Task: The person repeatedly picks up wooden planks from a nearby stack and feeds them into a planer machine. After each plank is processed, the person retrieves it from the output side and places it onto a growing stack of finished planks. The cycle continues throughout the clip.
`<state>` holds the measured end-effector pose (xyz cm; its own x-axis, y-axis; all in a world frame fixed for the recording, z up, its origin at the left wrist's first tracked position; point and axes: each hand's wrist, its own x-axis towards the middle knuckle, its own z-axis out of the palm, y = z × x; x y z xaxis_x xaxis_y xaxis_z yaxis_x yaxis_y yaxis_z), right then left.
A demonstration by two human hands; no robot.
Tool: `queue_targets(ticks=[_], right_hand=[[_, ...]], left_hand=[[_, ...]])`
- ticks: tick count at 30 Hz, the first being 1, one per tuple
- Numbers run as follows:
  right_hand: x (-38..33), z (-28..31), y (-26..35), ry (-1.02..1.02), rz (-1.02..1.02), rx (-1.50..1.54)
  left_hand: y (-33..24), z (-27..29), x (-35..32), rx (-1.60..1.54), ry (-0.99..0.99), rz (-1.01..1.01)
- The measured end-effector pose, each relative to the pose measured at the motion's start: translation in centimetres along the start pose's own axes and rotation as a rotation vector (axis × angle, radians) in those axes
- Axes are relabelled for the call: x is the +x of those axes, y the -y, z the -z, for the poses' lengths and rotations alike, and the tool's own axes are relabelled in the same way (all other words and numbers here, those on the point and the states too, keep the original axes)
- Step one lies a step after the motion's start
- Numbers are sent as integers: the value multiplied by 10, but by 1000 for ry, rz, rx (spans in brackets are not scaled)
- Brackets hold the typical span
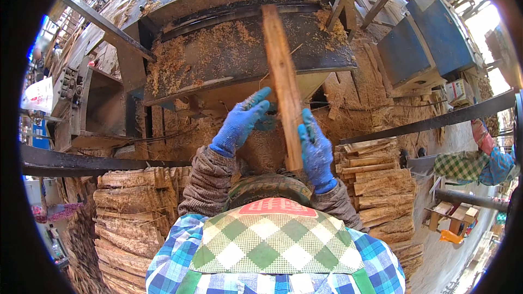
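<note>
A long, narrow wooden board (282, 76) lies with its far part across the dark metal bed (212, 54) of a machine, the far end at a slot. Its near end overhangs toward me, slightly blurred. Beside its left edge my left hand (242, 120), in a blue glove, has its fingers stretched and apart, with a gap to the wood. My right hand (317, 155), gloved alike, is at the near end's right edge. Its fingers point forward, uncurled, and the thumb side appears to touch the board.
Stacks of rough boards stand to my left (131, 207) and right (381, 190). Sawdust covers the machine bed and floor. Dark metal bars (103, 160) run at both sides. A blue cabinet (406, 49) stands at far right; another person's sleeve (498, 163) shows at the right rim.
</note>
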<state>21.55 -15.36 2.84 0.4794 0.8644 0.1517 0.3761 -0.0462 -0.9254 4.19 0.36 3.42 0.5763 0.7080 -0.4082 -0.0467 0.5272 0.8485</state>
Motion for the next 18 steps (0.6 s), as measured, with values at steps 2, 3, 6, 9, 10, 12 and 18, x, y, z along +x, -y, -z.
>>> queue_targets(ticks=[2, 3, 6, 9, 10, 12, 18], right_hand=[[17, 14, 3, -43, -9, 29], [25, 21, 4, -43, -53, 50], [50, 33, 7, -14, -161, 225], [64, 36, 6, 8, -115, 267], [68, 35, 3, 13, -128, 289], [75, 30, -2, -46, -80, 147], [153, -7, -25, -318, 345, -240]], left_hand=[[-8, 5, 0, -56, -88, -111], [-14, 10, 2, -89, -93, -205], [-36, 34, 15, 45, -403, -436], [-61, 69, 32, 311, -721, -462], [-66, 80, 37, 397, -785, -451], [-73, 102, 45, 568, -955, -344], [-53, 117, 63, 644, -1048, -572]])
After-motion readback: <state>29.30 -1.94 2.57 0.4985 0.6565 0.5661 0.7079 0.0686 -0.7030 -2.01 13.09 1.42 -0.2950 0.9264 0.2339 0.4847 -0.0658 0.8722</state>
